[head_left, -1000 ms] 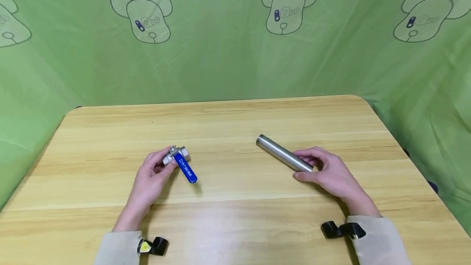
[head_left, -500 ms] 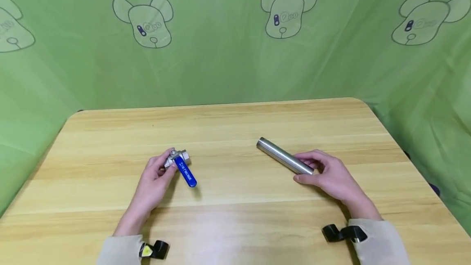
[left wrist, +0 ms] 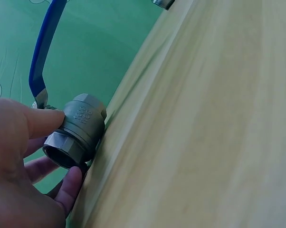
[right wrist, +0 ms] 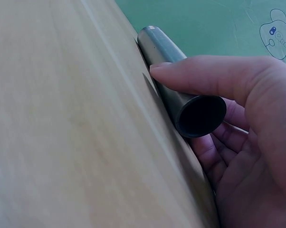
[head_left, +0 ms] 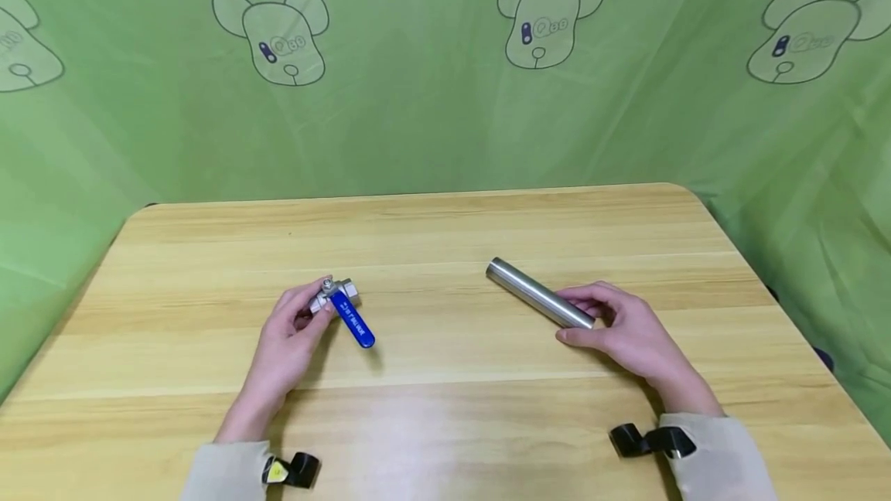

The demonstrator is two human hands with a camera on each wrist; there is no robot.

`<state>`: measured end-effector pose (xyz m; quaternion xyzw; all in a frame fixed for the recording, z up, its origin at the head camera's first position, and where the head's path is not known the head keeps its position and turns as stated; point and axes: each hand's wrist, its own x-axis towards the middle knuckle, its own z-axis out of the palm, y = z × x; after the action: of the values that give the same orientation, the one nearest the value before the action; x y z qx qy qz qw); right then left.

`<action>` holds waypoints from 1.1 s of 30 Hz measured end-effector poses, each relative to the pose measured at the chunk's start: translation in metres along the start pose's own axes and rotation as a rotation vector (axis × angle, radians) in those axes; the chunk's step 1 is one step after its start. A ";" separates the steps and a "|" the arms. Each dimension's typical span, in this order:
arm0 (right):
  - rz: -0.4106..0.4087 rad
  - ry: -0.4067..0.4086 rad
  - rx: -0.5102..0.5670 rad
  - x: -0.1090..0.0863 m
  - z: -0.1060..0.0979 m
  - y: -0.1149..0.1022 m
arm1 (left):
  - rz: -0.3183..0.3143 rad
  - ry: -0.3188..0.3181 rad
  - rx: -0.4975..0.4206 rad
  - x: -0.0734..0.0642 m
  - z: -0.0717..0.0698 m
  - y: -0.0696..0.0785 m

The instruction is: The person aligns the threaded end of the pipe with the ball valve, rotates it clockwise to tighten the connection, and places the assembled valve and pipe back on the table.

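I see left hand (head_left: 284,339) half-curled, pinching a valve (left wrist: 83,118), blue lever (head_left: 353,320) to its right; right hand (head_left: 626,329) half-curled round a metal tube (head_left: 532,289).

In the head view, the valve (head_left: 346,314) is in your left hand (head_left: 284,342), left of centre; the tube (head_left: 532,291) is in your right hand (head_left: 632,332), right of centre. Behind the table (head_left: 431,331), a curtain (head_left: 418,114) spans the top.

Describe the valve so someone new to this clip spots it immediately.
At the wooden table, find the person's left hand. Its thumb and fingers grip a stubby silver valve. A long blue handle sets it apart from the plain silver tube in the right hand.
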<state>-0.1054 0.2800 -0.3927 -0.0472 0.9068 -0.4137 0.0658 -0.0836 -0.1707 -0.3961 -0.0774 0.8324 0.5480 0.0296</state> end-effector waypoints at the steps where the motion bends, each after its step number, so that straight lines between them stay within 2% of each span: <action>1: 0.001 -0.001 0.001 0.000 0.000 0.001 | -0.002 -0.001 0.010 -0.001 0.000 0.000; 8: -0.006 0.005 -0.005 -0.001 0.001 0.003 | -0.001 -0.021 0.059 -0.001 -0.002 0.000; 12: -0.007 0.003 -0.005 -0.001 0.001 0.004 | 0.021 -0.028 0.075 -0.002 -0.002 -0.002; 21: -0.018 0.010 -0.012 -0.001 0.001 0.001 | 0.088 0.019 0.149 -0.001 -0.002 -0.001; 29: -0.014 0.026 -0.018 -0.001 0.001 0.000 | 0.056 0.019 0.134 0.002 -0.003 0.000; 33: -0.033 0.057 -0.045 -0.001 0.003 0.001 | 0.007 0.017 0.065 0.001 -0.004 -0.002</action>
<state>-0.1038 0.2786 -0.3957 -0.0519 0.9165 -0.3953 0.0320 -0.0841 -0.1757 -0.3966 -0.0781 0.8502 0.5202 0.0229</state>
